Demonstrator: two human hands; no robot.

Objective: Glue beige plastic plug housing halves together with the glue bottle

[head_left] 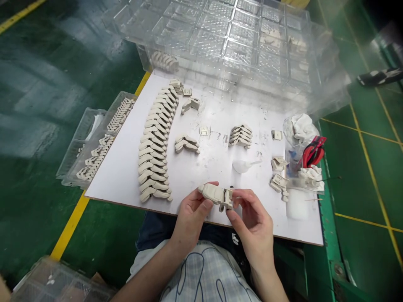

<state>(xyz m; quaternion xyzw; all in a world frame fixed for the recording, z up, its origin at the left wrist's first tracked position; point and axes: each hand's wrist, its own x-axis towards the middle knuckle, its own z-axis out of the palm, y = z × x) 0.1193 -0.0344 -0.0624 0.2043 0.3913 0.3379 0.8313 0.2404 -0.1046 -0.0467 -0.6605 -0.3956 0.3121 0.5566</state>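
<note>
My left hand (192,216) and my right hand (252,220) together hold one beige plastic part (216,195) just above the near edge of a white board (126,167). The left fingers pinch its rounded left end. The right thumb and fingers grip its notched right end. On the board to the left runs a long curved row of the same beige parts (155,144), laid side by side. Smaller groups of the parts (187,144) (241,135) lie in the middle of the board.
Clear plastic compartment trays (226,37) stand at the board's far edge. More clear trays with beige parts (97,147) sit to the left. At the right are small fittings (278,182), a clear cup (299,147) with crumpled cloth and a red-handled tool, and a white spoon-like scoop (244,166).
</note>
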